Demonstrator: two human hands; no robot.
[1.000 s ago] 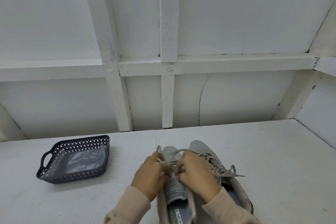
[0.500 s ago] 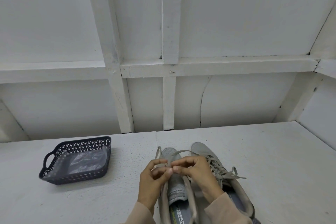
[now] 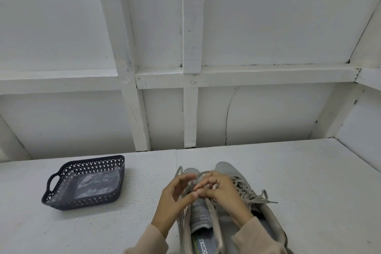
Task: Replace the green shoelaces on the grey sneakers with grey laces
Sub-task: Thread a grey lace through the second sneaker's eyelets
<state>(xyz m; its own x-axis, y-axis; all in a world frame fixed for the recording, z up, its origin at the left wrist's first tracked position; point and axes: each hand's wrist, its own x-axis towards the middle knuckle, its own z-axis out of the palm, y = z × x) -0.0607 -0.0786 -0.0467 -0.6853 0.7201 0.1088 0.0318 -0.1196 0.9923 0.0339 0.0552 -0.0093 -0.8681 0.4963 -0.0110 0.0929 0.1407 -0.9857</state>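
Right hand (image 3: 223, 194) in a pinch on the grey lace (image 3: 201, 173), left hand (image 3: 175, 199) half open beside it

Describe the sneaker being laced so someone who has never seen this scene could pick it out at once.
On the white table, right of the dark basket, two grey sneakers stand side by side. It is the left sneaker, under the left hand and right hand. Its grey lace loops loose over the toe; the right sneaker is laced and tied in a bow.
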